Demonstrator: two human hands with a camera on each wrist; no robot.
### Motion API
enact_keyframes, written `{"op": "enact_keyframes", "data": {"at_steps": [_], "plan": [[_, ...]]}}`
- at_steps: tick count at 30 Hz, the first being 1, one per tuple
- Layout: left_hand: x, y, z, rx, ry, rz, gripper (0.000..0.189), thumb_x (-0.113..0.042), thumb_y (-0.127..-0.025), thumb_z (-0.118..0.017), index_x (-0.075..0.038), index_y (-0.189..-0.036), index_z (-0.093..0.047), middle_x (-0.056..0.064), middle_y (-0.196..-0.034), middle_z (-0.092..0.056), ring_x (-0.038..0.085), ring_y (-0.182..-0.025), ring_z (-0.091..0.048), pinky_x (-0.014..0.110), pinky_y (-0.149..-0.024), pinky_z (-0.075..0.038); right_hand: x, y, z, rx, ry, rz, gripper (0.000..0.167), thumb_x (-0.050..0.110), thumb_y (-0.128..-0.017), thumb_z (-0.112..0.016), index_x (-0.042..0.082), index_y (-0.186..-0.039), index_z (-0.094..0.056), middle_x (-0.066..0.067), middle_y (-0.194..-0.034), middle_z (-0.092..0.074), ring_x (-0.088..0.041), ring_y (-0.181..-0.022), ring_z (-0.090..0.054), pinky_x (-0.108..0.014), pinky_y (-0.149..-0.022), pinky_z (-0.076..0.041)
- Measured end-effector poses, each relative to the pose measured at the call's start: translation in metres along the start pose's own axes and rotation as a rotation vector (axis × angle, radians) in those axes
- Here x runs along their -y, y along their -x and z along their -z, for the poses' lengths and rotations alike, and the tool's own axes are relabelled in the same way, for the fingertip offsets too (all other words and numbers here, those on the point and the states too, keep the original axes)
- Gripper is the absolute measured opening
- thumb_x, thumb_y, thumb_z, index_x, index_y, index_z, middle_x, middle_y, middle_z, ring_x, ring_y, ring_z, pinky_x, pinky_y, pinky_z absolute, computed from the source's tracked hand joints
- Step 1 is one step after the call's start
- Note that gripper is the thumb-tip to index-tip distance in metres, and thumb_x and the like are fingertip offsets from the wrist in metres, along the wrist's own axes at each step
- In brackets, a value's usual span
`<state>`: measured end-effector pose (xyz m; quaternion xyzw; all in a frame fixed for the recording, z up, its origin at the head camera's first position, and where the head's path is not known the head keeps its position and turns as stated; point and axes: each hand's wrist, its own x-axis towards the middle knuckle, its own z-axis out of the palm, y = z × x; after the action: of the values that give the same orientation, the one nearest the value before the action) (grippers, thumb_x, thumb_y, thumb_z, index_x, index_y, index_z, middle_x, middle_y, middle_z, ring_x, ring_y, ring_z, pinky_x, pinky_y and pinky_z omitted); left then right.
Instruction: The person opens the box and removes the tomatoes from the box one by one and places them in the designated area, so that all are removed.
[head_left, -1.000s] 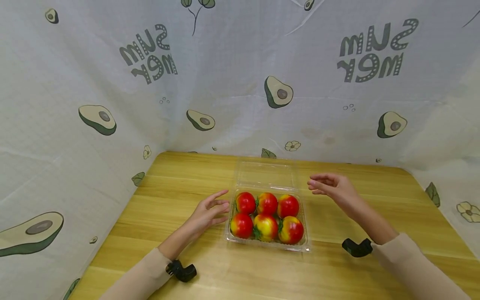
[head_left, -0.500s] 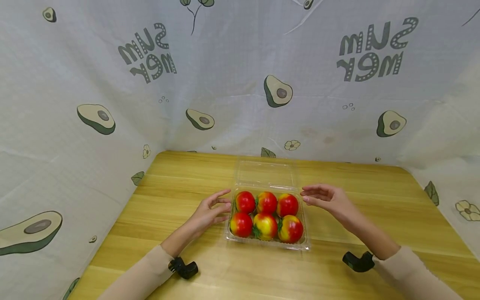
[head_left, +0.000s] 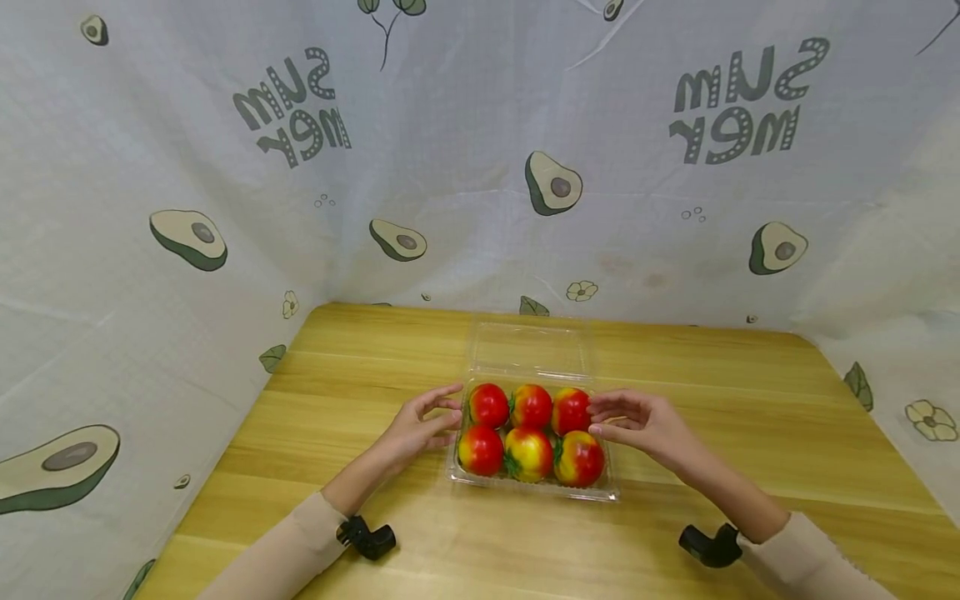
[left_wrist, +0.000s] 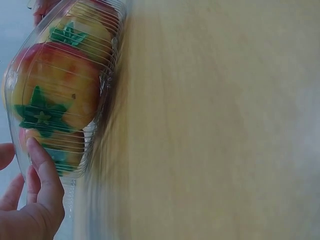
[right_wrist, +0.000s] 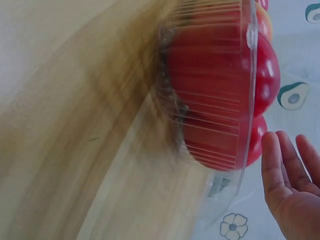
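A clear plastic clamshell box lies on the table with its lid folded back. Several round red-and-yellow fruits with green leafy tops fill it in two rows, among them a yellower front one. My left hand is at the left side, relaxed fingers spread, fingertips right at the rim. In the left wrist view, a fingertip overlaps the ribbed wall. My right hand is at the right side, its fingertips close to the back right fruit. In the right wrist view, its fingers are lightly bent, holding nothing.
The wooden table extends around the box. A white cloth printed with avocados surrounds its back and sides. Black wrist mounts sit at both sleeve cuffs.
My right hand has come left and nearer, from beside the lid to the box's right rim. The left hand has edged slightly right. The box and fruits stay put.
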<state>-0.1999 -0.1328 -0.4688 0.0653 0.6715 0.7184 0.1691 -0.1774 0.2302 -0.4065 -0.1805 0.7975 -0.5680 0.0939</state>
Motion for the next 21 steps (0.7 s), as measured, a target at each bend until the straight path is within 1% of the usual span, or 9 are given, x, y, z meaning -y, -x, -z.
{"op": "enact_keyframes", "data": {"at_steps": [6,13,18,21], "plan": [[0.0,0.0,0.0,0.0,0.0,-0.003,0.053,-0.011,-0.098,-0.065,-0.008,-0.148,-0.047,0.014,-0.124,-0.054,0.022,-0.102,-0.063,0.036,-0.084,-0.058,-0.005,0.002,-0.007,0.008,0.002,0.059,0.038,0.001,-0.088,-0.075,-0.015,-0.12,-0.06,-0.028,-0.111,-0.064,-0.017,-0.096,-0.067,-0.023,-0.081,-0.057],[0.0,0.0,0.0,0.013,0.002,-0.002,0.053,-0.008,-0.099,-0.063,-0.006,-0.149,-0.045,0.016,-0.125,-0.052,0.018,-0.095,-0.062,0.032,-0.082,-0.057,-0.007,0.004,-0.011,0.0,0.012,0.063,0.039,0.001,-0.086,-0.077,-0.015,-0.119,-0.061,-0.028,-0.11,-0.066,-0.022,-0.094,-0.067,-0.024,-0.08,-0.057],[0.001,0.0,-0.001,0.007,0.012,-0.002,0.053,-0.008,-0.099,-0.063,-0.008,-0.149,-0.047,0.014,-0.124,-0.052,0.017,-0.091,-0.061,0.03,-0.08,-0.057,-0.01,0.005,-0.013,-0.004,0.051,0.091,0.04,0.001,-0.084,-0.079,-0.014,-0.117,-0.063,-0.024,-0.107,-0.067,-0.021,-0.092,-0.067,-0.025,-0.08,-0.057],[0.001,0.0,-0.001,0.009,0.013,0.0,0.053,-0.008,-0.099,-0.063,-0.008,-0.149,-0.046,0.015,-0.124,-0.052,0.016,-0.09,-0.061,0.03,-0.079,-0.057,-0.011,0.006,-0.014,-0.005,0.097,0.087,0.041,0.004,-0.083,-0.081,-0.012,-0.117,-0.064,-0.021,-0.107,-0.068,-0.019,-0.093,-0.067,-0.03,-0.081,-0.058]]}}
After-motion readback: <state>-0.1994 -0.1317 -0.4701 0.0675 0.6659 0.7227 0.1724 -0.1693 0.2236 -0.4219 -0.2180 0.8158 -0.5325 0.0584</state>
